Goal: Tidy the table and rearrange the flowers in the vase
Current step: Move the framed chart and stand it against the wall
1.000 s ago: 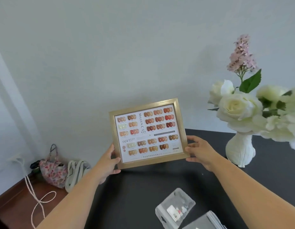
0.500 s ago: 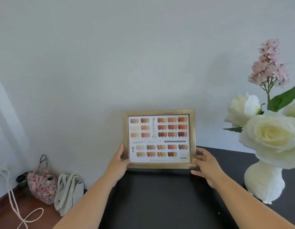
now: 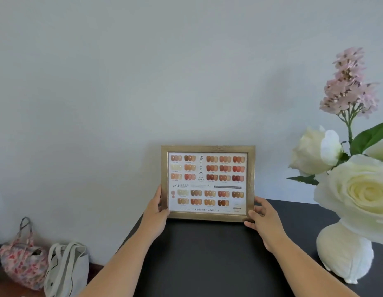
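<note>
A gold picture frame (image 3: 207,183) with a nail-colour chart stands upright at the back of the black table (image 3: 207,264), close to the wall. My left hand (image 3: 156,213) grips its lower left edge and my right hand (image 3: 262,219) grips its lower right corner. To the right stands a white vase (image 3: 345,254) holding white roses (image 3: 362,196) and a tall pink flower sprig (image 3: 349,84).
A white wall rises right behind the table. On the wooden floor to the left lie a floral bag (image 3: 21,258) and a beige tote bag (image 3: 66,269). The vase stands close to my right forearm.
The frame went from tilted to straight and moved back toward the wall. My view came closer and lower, so the plastic packets at the table's front have left the picture.
</note>
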A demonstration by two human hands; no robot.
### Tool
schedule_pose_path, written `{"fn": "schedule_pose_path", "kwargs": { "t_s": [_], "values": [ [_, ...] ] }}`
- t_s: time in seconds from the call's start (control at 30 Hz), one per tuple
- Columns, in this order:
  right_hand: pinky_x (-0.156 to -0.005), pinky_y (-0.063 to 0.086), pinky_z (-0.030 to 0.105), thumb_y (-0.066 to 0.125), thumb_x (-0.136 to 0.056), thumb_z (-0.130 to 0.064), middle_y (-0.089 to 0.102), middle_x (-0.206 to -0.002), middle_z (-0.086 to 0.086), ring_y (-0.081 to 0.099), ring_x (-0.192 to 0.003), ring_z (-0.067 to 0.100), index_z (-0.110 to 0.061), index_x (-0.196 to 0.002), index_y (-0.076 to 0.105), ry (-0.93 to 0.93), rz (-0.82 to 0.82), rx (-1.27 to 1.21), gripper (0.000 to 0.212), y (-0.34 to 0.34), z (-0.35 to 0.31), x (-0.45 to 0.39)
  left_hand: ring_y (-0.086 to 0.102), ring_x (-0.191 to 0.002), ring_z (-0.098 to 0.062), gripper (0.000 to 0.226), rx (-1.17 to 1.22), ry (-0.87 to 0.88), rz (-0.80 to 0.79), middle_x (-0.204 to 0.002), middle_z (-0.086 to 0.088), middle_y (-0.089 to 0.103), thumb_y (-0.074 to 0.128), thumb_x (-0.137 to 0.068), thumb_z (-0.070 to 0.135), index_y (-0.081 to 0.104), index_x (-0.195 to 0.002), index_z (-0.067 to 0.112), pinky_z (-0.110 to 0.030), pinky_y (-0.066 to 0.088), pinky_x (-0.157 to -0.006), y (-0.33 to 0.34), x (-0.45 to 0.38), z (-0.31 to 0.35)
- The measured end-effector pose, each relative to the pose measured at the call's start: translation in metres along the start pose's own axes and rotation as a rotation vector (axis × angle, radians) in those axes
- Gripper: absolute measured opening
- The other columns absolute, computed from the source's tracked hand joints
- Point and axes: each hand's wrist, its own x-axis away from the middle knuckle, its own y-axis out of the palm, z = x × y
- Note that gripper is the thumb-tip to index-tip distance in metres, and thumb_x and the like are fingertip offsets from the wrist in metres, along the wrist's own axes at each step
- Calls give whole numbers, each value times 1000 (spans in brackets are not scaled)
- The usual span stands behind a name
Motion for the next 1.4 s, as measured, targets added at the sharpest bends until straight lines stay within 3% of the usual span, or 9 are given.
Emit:
{"fn": "schedule_pose_path", "kwargs": {
  "t_s": [0.3,0.57,0.8,1.13,1.4],
  "values": [
    [-68,59,26,56,-95,-2,67,-101,-2,67,-93,14,-35,-123,53,-38,78,-19,44,2,10,-15,32,-142,-21,79,2,-45,121,-157,6,30,60,-94,20,12,-150,47,-47,27,-114,25,-22,-13],
    [-72,60,27,57,-95,-3,66,-103,0,67,-92,14,-32,-129,52,-88,72,37,45,5,8,-29,40,-137,-17,64,-28,-43,101,-150,5,43,52,-95,15,28,-151,34,-41,31,-114,24,-38,-18],
    [-75,60,29,57,-95,-3,66,-105,2,68,-92,15,-33,-129,53,-82,80,24,45,7,8,-38,45,-133,-17,55,9,-7,87,-143,6,52,47,-95,9,42,-145,33,-46,33,-114,22,-38,-15],
    [-75,61,29,57,-96,-7,65,-106,-3,67,-89,13,-35,-132,52,-79,91,76,46,10,7,-47,40,-137,-20,54,-56,1,105,-148,3,47,44,-98,12,37,-148,32,-46,30,-115,24,-49,-16],
    [-68,58,21,59,-95,-7,67,-102,-5,69,-86,12,-36,-131,53,-82,87,96,46,10,9,-50,40,-137,-18,62,-89,-2,98,-150,6,44,46,-96,9,31,-150,36,-41,31,-114,25,-54,-22]
  ]
}}
